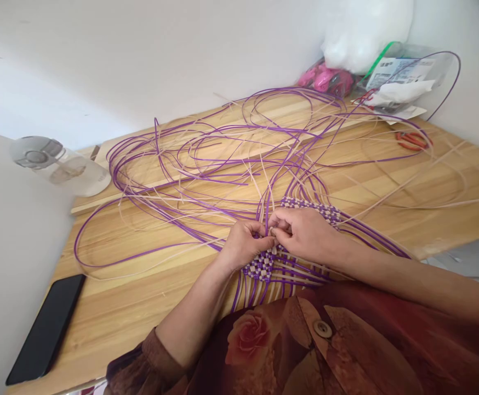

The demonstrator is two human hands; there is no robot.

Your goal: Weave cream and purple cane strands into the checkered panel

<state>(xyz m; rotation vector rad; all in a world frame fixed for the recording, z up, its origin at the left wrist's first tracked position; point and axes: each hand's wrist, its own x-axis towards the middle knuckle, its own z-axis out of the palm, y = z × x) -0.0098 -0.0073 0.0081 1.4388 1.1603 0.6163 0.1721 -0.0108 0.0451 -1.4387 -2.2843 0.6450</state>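
Note:
A piece of purple and cream weaving (261, 267) lies at the table's front edge, close to my body. My left hand (245, 244) pinches at its upper edge, thumb and fingers pressed together on a strand. Right beside it, my right hand (299, 230) is closed in a pinch on a cream strand (273, 233). The two hands' fingertips nearly meet. Another woven part (309, 206) shows beyond my right hand, which covers some of it. Loose purple strands (174, 216) and cream ones fan out from the weaving across the table.
The wooden table (141, 318) carries long looping strands. A black phone (46, 329) lies at the left, with a clear bottle (62, 167) behind it. Orange-handled scissors (412, 141) are at the right. Plastic bags (404, 82) and a pink item (325, 78) stand in the back corner.

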